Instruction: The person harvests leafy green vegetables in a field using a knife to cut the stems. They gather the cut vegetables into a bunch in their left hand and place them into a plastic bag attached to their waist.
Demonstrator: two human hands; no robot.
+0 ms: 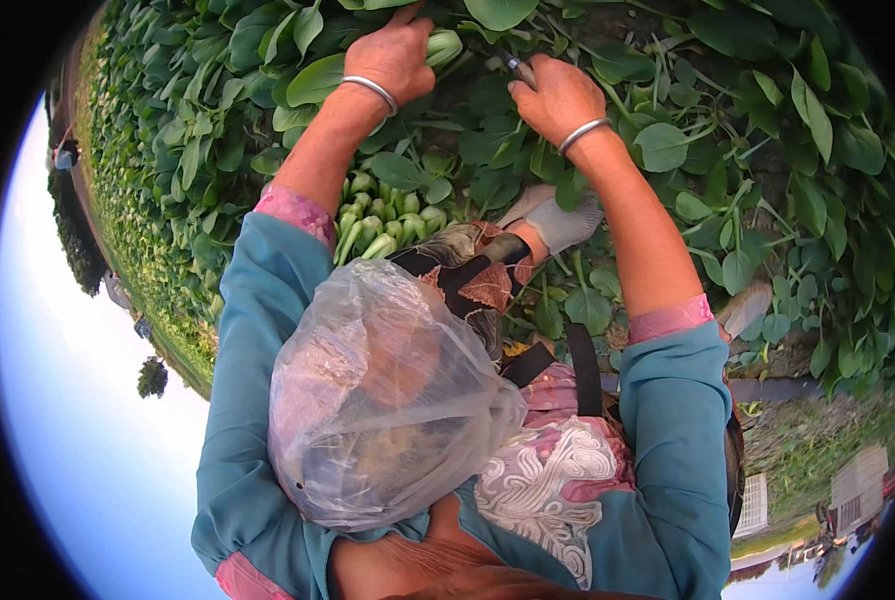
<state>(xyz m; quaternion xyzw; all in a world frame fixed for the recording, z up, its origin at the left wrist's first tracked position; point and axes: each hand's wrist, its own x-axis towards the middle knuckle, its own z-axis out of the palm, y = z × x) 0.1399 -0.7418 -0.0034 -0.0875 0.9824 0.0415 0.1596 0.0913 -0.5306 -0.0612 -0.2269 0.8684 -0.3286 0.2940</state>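
At the top of the view, my left hand [392, 60] is closed around a bok choy [444, 47]. Its pale cut-looking base points right, toward my other hand, and its leaves lie partly behind my fingers. My right hand [561, 100] grips a small tool with a metal end [518, 69]; its working end is lost among the leaves, so the kind cannot be told. Below my left wrist lies a pile of trimmed bok choy [382, 222], pale bases facing up. Each wrist carries a silver bangle.
Dense leafy plants [192, 130] spread left and ahead, with more leaves [807, 130] on the right. A translucent plastic bag [392, 410] bulges in front of my chest. My grey shoe [565, 218] rests among the plants. A pale crate-like object [754, 503] stands at lower right.
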